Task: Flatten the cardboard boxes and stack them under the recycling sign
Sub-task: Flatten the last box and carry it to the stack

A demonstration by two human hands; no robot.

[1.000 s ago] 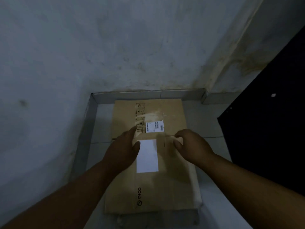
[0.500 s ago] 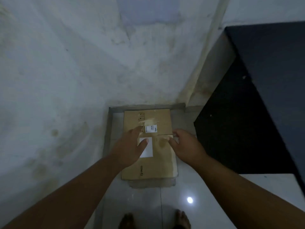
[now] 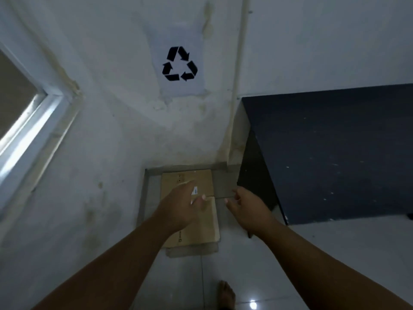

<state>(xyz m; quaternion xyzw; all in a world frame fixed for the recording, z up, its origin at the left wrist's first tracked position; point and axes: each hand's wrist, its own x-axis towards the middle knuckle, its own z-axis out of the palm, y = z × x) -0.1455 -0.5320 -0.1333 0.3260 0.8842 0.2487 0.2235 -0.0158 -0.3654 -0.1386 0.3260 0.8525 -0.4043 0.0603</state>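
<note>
brown cardboard, flattened, lies flat on the pale tiled floor just below centre of view, its far edge close to the foot of a stained white wall. a greyer flat sheet pokes out from under its near edge, so it's a stack of at least 2 pcs. straight up the wall at 12 o'clock from the stack hangs the recycling sign, a white sheet w/ black chasing arrows.

both arms reach in from 6 o'clock. left hand is over the middle of the top sheet, palm down, fingers out and relaxed, gripping nothing; can't tell if it touches the board. a small white label shows just past its fingertips. right hand is off the stack's edge at 3 o'clock, over the floor, fingers loosely curled, holding nothing. the hands are apart.

a dark table top fills the 3 o'clock side, near the stack. a window frame is at 9 o'clock. a bare foot at 6 o'clock, beside a lamp glint on the tile.
</note>
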